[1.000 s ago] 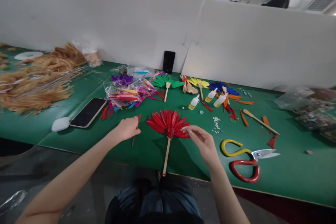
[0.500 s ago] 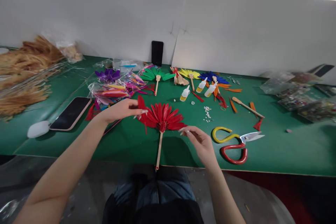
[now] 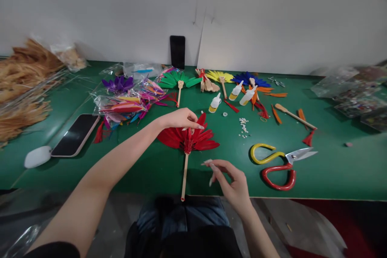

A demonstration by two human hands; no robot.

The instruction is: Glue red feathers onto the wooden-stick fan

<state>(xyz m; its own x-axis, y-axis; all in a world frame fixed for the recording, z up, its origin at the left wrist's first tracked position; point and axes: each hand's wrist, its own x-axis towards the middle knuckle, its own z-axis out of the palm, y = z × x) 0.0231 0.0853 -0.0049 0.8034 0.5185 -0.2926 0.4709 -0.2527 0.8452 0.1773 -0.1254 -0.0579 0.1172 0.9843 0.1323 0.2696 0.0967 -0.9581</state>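
A red feather fan (image 3: 204,141) with a pale wooden handle (image 3: 185,177) lies near the table's front edge. Over the fan's upper middle reaches my left hand (image 3: 183,119), its fingers closed on a red feather (image 3: 201,118) whose tip shows above them. To the right of the handle, my right hand (image 3: 231,179) hovers apart from the fan. Thumb and forefinger are pinched there, and I cannot make out anything between them. Scissors (image 3: 276,167) with one yellow and one red loop lie to the right of this hand.
Behind the fan stand glue bottles (image 3: 215,103), with small white beads (image 3: 243,126) to their right. Green (image 3: 178,82), yellow (image 3: 220,75) and blue (image 3: 248,78) feather fans line the back. Bagged feathers (image 3: 123,105) and a phone (image 3: 75,135) lie left.
My left hand has moved right with the red feather, from the fan's left side to over its top. My right hand has dropped away from the fan's right edge.
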